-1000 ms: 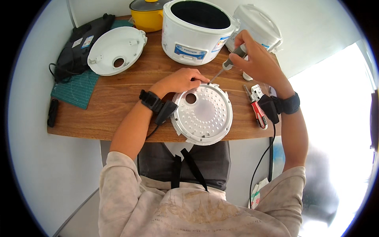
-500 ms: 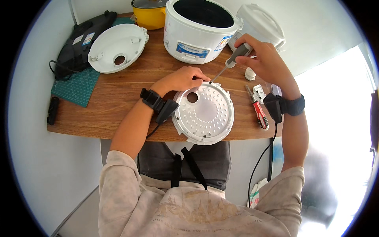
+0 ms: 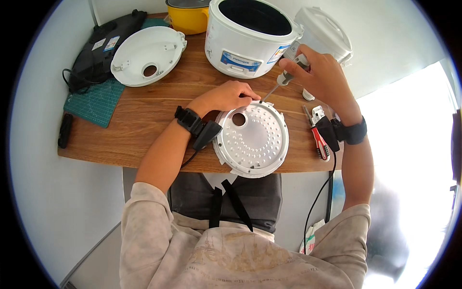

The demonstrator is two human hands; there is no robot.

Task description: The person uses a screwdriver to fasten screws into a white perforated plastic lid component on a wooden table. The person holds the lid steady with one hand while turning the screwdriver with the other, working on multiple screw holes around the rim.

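A round rice cooker inner lid [image 3: 250, 139], silvery with a dimpled face and one round hole, lies at the table's front edge and juts slightly over it. My left hand [image 3: 231, 96] rests at its far rim, thumb and fingers drawn together on the edge by the screwdriver's tip. A screwdriver [image 3: 285, 77] with a grey and white handle is gripped in my right hand [image 3: 323, 74]. It slants down to the left, its tip at a spot on the far rim. Any screw under the tip is too small to make out.
A white rice cooker body [image 3: 248, 48] stands behind, beside a white lid [image 3: 327, 33] and a yellow pot [image 3: 187, 18]. A white shell [image 3: 144, 53], black appliance [image 3: 98, 48] and green cutting mat [image 3: 96, 103] lie left. A red-handled screwdriver [image 3: 320, 144] lies right.
My right hand's grip on the screwdriver has turned a little, with the handle slightly rotated. The whole scene has shifted slightly; my left hand keeps its place on the rim.
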